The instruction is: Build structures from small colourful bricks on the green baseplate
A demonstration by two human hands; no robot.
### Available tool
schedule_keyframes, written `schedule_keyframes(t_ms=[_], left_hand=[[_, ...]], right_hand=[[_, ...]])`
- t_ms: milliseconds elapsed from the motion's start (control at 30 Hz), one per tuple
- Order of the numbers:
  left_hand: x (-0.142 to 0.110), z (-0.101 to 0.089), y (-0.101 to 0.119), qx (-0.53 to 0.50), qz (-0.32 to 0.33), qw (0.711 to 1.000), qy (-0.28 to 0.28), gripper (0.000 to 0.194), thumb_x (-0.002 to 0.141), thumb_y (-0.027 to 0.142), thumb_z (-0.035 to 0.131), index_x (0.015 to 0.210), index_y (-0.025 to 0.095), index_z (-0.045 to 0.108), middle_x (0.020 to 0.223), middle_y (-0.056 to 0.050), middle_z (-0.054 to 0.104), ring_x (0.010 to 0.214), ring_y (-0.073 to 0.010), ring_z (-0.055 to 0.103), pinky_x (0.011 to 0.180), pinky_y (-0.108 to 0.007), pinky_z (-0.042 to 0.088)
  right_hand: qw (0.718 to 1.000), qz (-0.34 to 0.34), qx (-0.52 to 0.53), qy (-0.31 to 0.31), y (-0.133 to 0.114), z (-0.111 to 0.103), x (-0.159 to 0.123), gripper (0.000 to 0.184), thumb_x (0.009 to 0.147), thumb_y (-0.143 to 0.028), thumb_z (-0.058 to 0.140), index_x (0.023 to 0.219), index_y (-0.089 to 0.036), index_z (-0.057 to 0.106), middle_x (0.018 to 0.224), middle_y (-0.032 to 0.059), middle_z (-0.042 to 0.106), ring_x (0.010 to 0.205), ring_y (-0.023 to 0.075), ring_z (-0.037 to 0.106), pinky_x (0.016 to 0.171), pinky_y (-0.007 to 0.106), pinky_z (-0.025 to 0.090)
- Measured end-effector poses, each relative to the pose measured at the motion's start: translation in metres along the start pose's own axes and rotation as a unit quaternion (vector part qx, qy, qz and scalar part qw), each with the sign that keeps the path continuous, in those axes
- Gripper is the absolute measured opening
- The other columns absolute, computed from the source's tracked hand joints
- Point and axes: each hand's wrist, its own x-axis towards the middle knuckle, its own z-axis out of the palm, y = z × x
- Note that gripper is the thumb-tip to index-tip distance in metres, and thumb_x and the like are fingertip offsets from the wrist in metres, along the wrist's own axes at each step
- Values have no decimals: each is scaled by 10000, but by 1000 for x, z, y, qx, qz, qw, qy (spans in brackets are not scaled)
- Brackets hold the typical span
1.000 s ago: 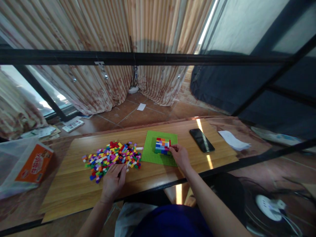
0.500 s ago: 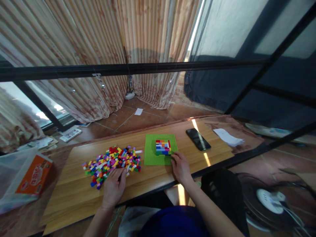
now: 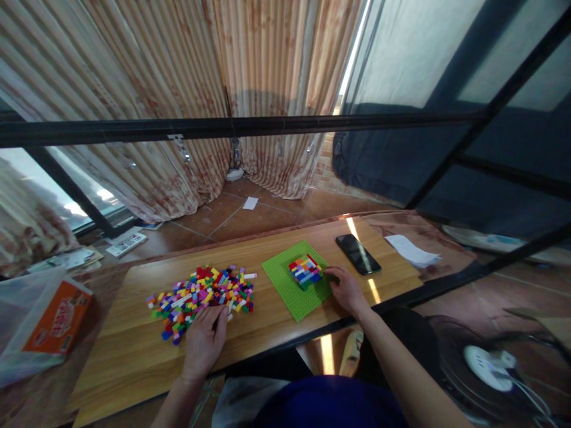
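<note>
My left hand (image 3: 206, 333) rests at the near edge of a loose pile of small coloured toy bricks (image 3: 209, 291). Its fingers are curled together, and what lies between them, if anything, is hidden. On the wooden table a green studded baseplate (image 3: 285, 276) lies turned at an angle. It bears a low toy brick structure (image 3: 306, 270) in red, white, blue, yellow and green rows. From the right, my right hand (image 3: 345, 289) reaches over the plate's edge, its fingertips closed at the structure's right corner.
A black phone (image 3: 358, 254) lies right of the baseplate, with white paper (image 3: 413, 249) beyond it. A clear plastic box (image 3: 27, 333) with an orange label stands left of the table (image 3: 120, 351). A dark metal bar (image 3: 285, 126) crosses in front of the curtains.
The baseplate and its brick structure have turned clockwise. My right hand has moved right and slightly away from me along with the structure's corner. My left hand has stayed almost still at the pile.
</note>
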Motion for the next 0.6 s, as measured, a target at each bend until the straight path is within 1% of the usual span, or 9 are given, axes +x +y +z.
schedule_keyframes(t_ms=[100,233,333,467,600], left_hand=[[1,-1,2,-12,-11,1000,-6,241,930,322,463,874,197,661,814,-54,720,765,-186,663,784,-329,517],[0,-1,5,-5,-23,1000,-9,242,931,313,459,867,198,661,827,-51,722,787,-190,658,858,-362,503],[-1,-1,7,-11,-30,999,-17,233,934,287,458,865,194,660,821,-47,717,779,-180,651,852,-349,502],[-1,-1,8,-21,-43,999,-17,210,928,257,470,879,194,664,824,-43,712,793,-175,645,849,-337,499],[-3,0,6,-20,-36,999,-12,205,930,259,472,896,192,662,833,-43,711,802,-174,643,899,-355,482]], right_hand=[[1000,-3,1,-8,2,-2,1,380,665,-70,475,926,-214,712,1088,66,682,1015,207,631,963,397,471],[999,-19,-9,-29,10,-1,4,403,649,-59,461,930,-206,710,1088,73,684,1014,210,636,962,391,475],[998,-41,-26,-44,20,-3,10,427,651,-53,447,955,-199,708,1097,86,679,1028,225,636,956,396,482],[992,-82,-54,-77,31,-13,23,486,634,-20,414,970,-210,710,1094,73,687,1029,228,641,978,393,469],[985,-94,-83,-120,30,-24,33,557,604,21,387,985,-207,723,1075,71,699,1019,225,648,967,364,472]])
